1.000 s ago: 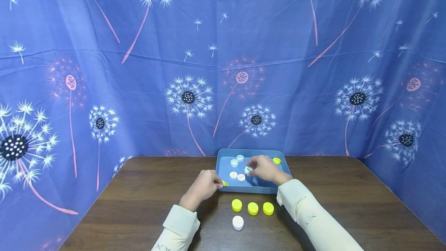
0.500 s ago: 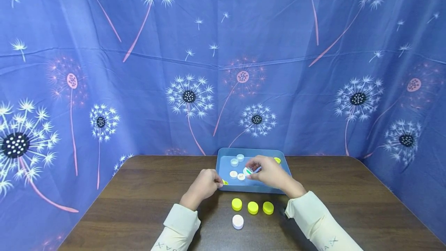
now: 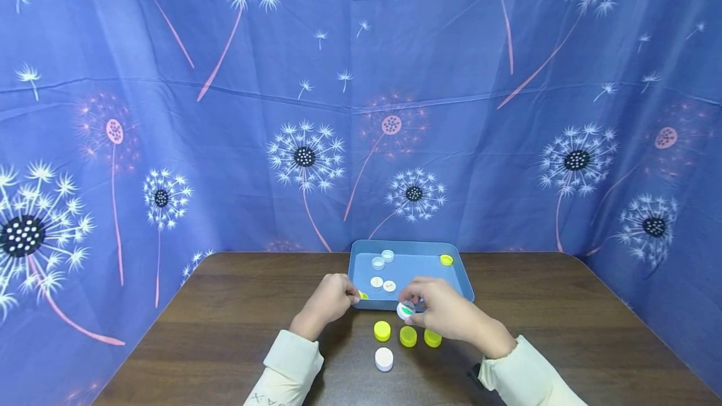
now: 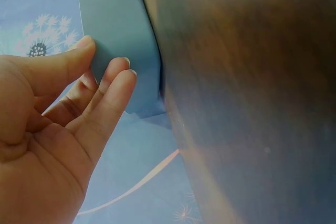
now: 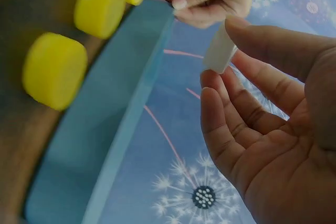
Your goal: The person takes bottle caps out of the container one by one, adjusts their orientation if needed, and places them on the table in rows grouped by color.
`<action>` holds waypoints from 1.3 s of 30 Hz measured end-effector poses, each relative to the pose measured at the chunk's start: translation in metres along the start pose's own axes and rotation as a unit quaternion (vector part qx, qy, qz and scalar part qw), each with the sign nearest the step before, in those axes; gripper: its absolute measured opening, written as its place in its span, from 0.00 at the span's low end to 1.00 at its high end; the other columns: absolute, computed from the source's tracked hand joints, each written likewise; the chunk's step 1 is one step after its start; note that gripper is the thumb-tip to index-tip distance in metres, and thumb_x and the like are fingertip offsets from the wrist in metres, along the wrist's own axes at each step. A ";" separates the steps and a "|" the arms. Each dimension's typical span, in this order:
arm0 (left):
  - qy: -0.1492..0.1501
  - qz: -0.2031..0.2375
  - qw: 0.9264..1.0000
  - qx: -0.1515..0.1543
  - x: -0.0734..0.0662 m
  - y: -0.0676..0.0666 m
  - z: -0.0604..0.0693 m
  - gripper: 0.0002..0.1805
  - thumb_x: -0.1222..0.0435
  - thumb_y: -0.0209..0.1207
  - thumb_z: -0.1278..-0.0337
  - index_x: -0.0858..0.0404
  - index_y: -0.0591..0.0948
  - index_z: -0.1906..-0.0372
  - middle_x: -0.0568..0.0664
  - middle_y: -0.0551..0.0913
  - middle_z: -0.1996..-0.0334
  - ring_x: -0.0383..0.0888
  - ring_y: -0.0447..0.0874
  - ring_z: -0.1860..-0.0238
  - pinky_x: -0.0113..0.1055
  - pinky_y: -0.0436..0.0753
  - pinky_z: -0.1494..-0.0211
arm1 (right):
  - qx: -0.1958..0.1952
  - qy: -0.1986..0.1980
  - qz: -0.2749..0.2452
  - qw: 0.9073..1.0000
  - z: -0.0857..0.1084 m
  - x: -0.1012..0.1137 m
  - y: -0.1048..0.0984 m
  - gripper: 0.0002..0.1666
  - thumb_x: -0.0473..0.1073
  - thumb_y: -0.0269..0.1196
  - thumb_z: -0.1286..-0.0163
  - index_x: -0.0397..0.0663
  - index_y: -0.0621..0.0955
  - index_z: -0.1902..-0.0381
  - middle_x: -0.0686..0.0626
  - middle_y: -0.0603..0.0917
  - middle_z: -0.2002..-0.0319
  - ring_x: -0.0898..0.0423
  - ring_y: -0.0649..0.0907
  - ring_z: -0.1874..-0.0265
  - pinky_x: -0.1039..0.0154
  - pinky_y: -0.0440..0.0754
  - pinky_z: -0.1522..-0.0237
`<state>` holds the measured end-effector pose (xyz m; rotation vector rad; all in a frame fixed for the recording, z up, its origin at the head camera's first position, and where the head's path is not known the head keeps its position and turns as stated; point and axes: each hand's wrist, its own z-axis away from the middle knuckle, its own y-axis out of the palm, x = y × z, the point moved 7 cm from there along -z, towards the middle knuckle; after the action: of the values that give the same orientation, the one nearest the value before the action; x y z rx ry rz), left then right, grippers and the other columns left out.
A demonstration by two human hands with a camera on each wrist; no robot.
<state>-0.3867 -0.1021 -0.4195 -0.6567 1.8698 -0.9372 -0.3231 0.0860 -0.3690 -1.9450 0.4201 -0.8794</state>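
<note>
My right hand [image 3: 451, 312] pinches a white bottle cap [image 3: 405, 310] with a green mark on its face, above the tray's near wall. In the right wrist view the cap [image 5: 219, 51] is seen edge-on between thumb and fingers. My left hand [image 3: 329, 299] grips the blue tray [image 3: 429, 274] at its near left corner. From the left wrist, the thumb [image 4: 84, 43] is on one side of the tray wall [image 4: 121, 19] and fingers on the other. Below the tray, three yellow caps [image 3: 382, 331] form a row, with a white cap [image 3: 384, 359] in front.
Inside the tray lie white caps [image 3: 389, 286], pale open-side-up caps [image 3: 378, 263] and a yellow cap [image 3: 446, 260] at the far right. Something yellow [image 3: 363, 296] shows in the near left corner. A blue dandelion-print cloth [image 3: 479, 143] hangs behind the brown wooden table [image 3: 237, 306].
My right hand has lifted the white cap from inside the tray and brought it towards me, over the near wall. The left hand has stayed at the tray corner.
</note>
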 end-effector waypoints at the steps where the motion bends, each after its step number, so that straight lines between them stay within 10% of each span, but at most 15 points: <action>1: 0.001 0.001 1.000 0.000 0.000 0.000 0.000 0.05 0.73 0.69 0.48 0.63 0.88 0.76 0.42 0.80 0.75 0.35 0.75 0.73 0.30 0.77 0.68 | 0.005 -0.003 -0.003 1.000 0.002 0.000 0.003 0.14 0.36 0.74 0.45 0.53 0.85 0.61 0.62 0.79 0.67 0.62 0.77 0.66 0.66 0.77 0.64; 14: 0.000 -0.005 1.000 0.002 0.000 -0.001 -0.001 0.05 0.73 0.69 0.47 0.63 0.88 0.75 0.42 0.81 0.75 0.36 0.76 0.72 0.30 0.78 0.68 | 0.096 0.016 -0.037 0.995 0.022 0.003 0.039 0.13 0.37 0.76 0.47 0.54 0.85 0.64 0.64 0.77 0.68 0.65 0.77 0.71 0.70 0.76 0.68; 39: -0.034 0.005 0.999 0.016 0.003 0.001 0.001 0.05 0.72 0.68 0.45 0.62 0.88 0.74 0.42 0.81 0.73 0.37 0.76 0.70 0.31 0.78 0.66 | 0.135 -0.016 -0.010 0.991 0.027 0.002 0.060 0.15 0.36 0.78 0.52 0.55 0.85 0.68 0.65 0.76 0.70 0.70 0.75 0.72 0.73 0.75 0.69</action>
<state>-0.3868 -0.1043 -0.4218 -0.6529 1.7929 -0.9251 -0.2980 0.0709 -0.4280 -1.7140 0.2488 -0.8693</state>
